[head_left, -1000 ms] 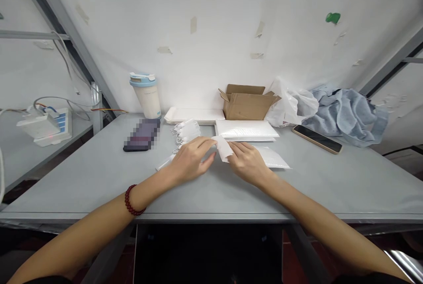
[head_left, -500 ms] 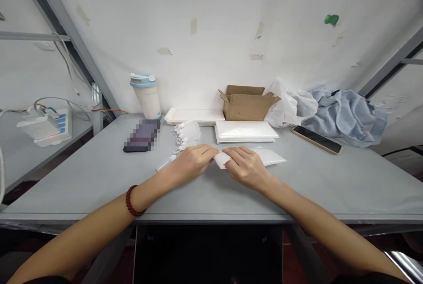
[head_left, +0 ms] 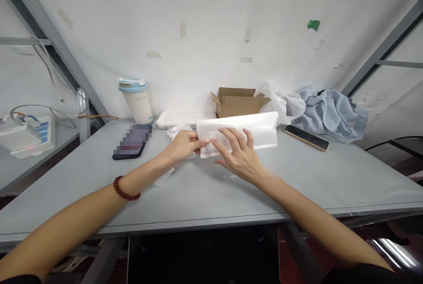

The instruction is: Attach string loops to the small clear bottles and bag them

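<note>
A flat, glossy white plastic packet (head_left: 241,121) is held up above the middle of the table, tilted toward me. My left hand (head_left: 184,145) pinches its left end between thumb and fingers. In front of the packet, my right hand (head_left: 239,154) has its fingers spread and slightly curled. Its fingertips overlap the packet's face; whether they touch it I cannot tell. Beside my left hand lie small white items with thin cords (head_left: 176,130), partly hidden by that hand. A small clear-white strip (head_left: 164,178) rests on the table just below my left wrist.
At the back stand a lidded cup (head_left: 137,103), a white tray (head_left: 185,118) and an open cardboard box (head_left: 238,104). A pixelated phone (head_left: 132,141) lies left. A white plastic bag (head_left: 286,103), blue cloth (head_left: 332,114) and another phone (head_left: 306,137) are at right.
A white packet has come up in front of the box, with my left hand on its end. My right hand has opened from its closed grip on the folded white piece. The view has shifted slightly.
</note>
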### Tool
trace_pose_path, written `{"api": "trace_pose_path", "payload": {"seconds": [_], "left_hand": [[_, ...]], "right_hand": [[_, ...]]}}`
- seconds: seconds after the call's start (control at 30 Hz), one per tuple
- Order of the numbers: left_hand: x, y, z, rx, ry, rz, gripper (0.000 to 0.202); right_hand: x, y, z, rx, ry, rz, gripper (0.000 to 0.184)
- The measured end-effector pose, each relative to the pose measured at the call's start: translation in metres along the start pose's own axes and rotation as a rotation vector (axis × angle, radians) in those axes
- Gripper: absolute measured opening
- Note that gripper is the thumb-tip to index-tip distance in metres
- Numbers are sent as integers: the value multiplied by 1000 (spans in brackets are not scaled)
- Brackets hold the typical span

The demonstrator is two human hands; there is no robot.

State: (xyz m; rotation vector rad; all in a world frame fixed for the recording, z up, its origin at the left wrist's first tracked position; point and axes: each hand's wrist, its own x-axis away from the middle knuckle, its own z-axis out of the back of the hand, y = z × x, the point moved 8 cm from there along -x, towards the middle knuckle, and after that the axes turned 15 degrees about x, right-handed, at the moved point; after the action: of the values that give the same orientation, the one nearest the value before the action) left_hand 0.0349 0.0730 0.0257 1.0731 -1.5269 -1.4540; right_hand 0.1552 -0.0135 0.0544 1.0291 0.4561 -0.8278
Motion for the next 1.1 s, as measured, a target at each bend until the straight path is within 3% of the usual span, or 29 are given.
{"api": "trace_pose_path", "payload": {"seconds": [0.07,0.17,0.33,0.53,0.67,0.8,0.93,1.1], "left_hand": [[-15,5,1,53,19,43,17],[-38,10,-9,139,-60,98,16],[-70,-2,-17,150,-33,198,26],[-81,-13,-13,-21,32,218,36],[-81,-14,-9,-143,33,217,38],[-85,-8,-7,-436,26,173,45],[-93,7,3,-607,72,104,33],[-102,28,31,-836,145,26,13]], "right_hand": [[0,5,-8,40,-19,-22,41],[2,20,-21,110,-13,-93,24],[12,48,-50,165,-59,-211,22],[25,65,-85,35,-224,-243,13],[27,67,-93,7,-264,-269,13],[27,69,-95,22,-312,-283,20],[29,72,-98,43,-357,-269,32],[33,79,-104,56,-378,-281,36]]}}
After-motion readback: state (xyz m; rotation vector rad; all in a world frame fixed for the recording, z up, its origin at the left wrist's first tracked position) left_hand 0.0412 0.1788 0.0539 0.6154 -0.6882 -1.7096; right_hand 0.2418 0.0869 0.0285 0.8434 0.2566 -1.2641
